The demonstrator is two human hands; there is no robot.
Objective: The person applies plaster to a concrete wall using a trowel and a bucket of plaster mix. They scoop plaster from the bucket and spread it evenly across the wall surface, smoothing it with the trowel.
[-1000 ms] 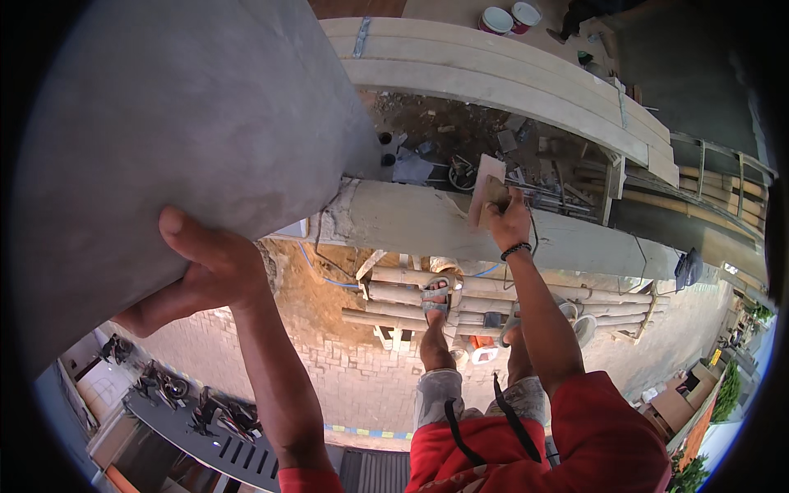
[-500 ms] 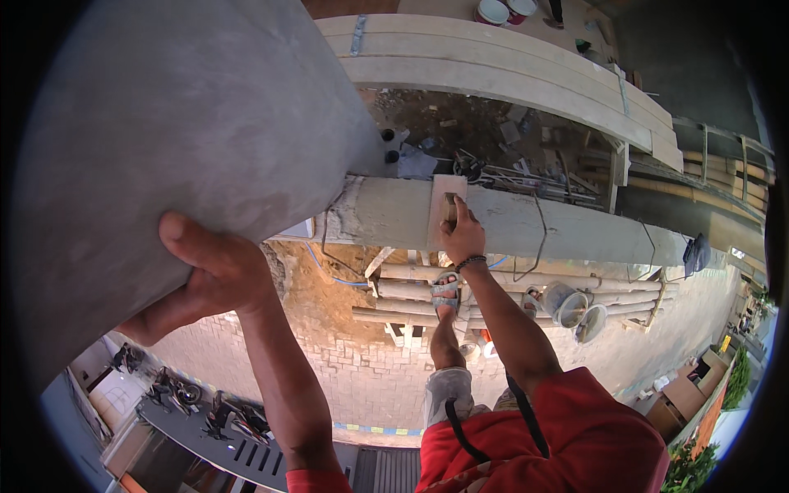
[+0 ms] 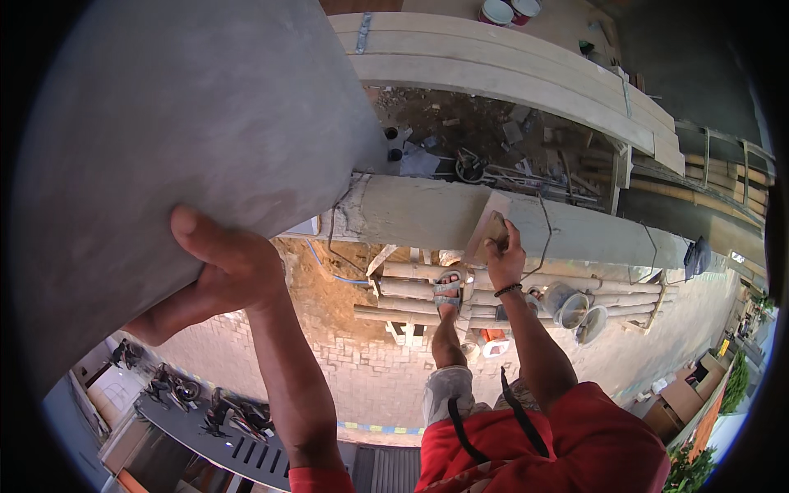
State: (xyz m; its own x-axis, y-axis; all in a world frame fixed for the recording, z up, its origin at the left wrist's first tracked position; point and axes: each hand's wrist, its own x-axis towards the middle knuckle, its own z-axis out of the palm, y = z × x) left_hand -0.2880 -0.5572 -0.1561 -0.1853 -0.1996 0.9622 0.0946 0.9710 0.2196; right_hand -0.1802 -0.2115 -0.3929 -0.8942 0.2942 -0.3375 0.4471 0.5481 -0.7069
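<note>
My left hand (image 3: 226, 275) grips the edge of a large smooth grey plastered column (image 3: 214, 99), thumb on the near face and fingers curled round the corner. My right hand (image 3: 505, 256) is closed on the handle of a pale flat float (image 3: 477, 242), which lies tilted against the grey plastered beam (image 3: 407, 205) running right from the column's foot. Bent wires (image 3: 546, 238) stick out beside the beam. My sandalled left foot (image 3: 447, 292) rests on bamboo poles (image 3: 399, 292) far above the paving.
Pale planks (image 3: 509, 62) span beyond the beam over a debris-filled gap (image 3: 444, 123), with buckets (image 3: 497, 12) behind. More buckets (image 3: 569, 308) sit among the poles. A metal ladder (image 3: 731, 148) is at right, dark cloth (image 3: 697, 256) on the beam's end, parked motorbikes (image 3: 238, 411) far below at lower left.
My right hand and float have moved from the beam's far edge down toward its near edge, then slightly right, with the float tilting again. My left hand still grips the column.
</note>
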